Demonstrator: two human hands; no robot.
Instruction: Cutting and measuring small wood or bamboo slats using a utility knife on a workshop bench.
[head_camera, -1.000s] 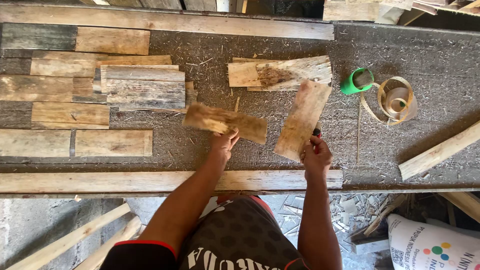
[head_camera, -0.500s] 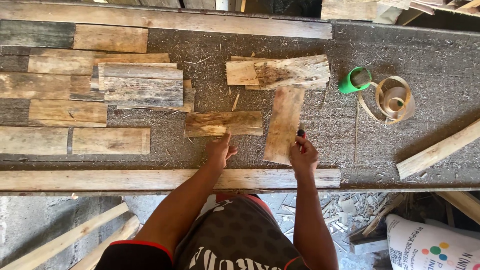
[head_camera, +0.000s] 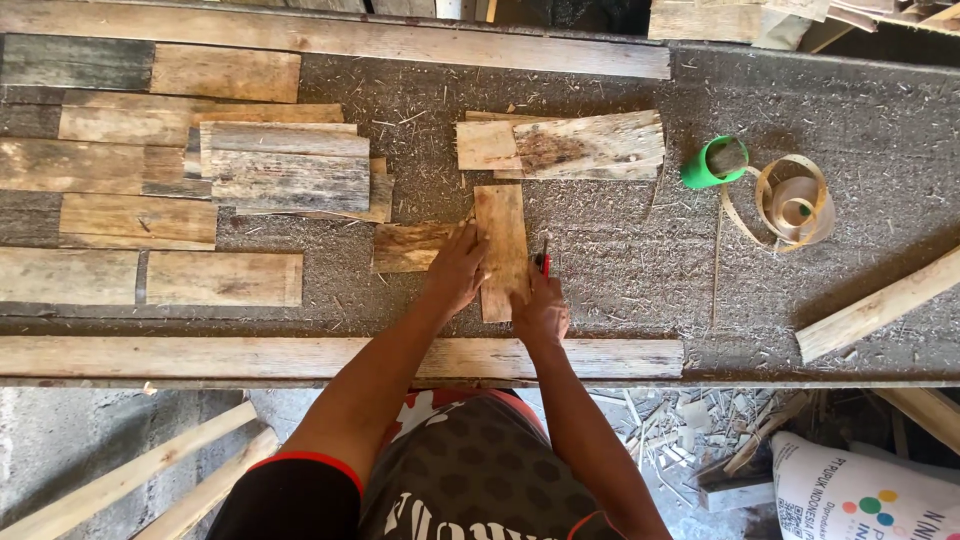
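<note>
Since 1 second ago, the upright wood offcut (head_camera: 501, 240) has swung from tilted to square beside the darker offcut (head_camera: 412, 246) at its 9 o'clock, the left hand (head_camera: 456, 272) pressing flat and open while the right hand (head_camera: 540, 308) pinches a red-and-black pencil (head_camera: 545, 259).

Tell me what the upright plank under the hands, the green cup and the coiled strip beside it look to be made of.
Upright plank: rough, unfinished wood, with visible grain and weathered patches. Green cup: probably plastic, smooth with an even bright colour. Coiled strip: thin and pale tan, perhaps wood veneer or tape; the view leaves it open.
</note>
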